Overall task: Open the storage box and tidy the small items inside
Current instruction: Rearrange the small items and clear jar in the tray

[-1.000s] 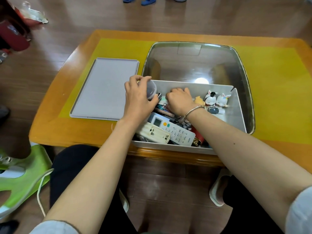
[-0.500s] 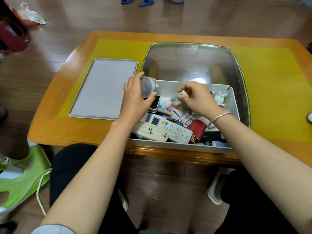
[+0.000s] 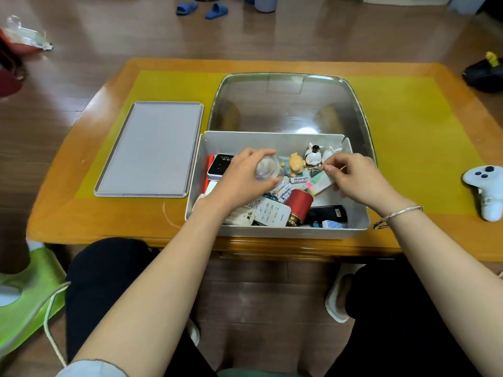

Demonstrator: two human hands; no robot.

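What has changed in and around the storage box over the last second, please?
The left hand carried the clear round container from the storage box's left wall toward its middle. The right hand lifted out of the clutter and now pinches a small pastel card. Lid and remote stayed put.

I'm sitting at home, in what looks like a living room: a low wooden worktop [image 3: 81, 213] with a yellow mat [image 3: 408, 131] stands on a wood-plank floor [image 3: 272, 36]. Blue slippers [image 3: 201, 9] lie on that floor, and a white game controller [image 3: 485, 190] rests on the mat.
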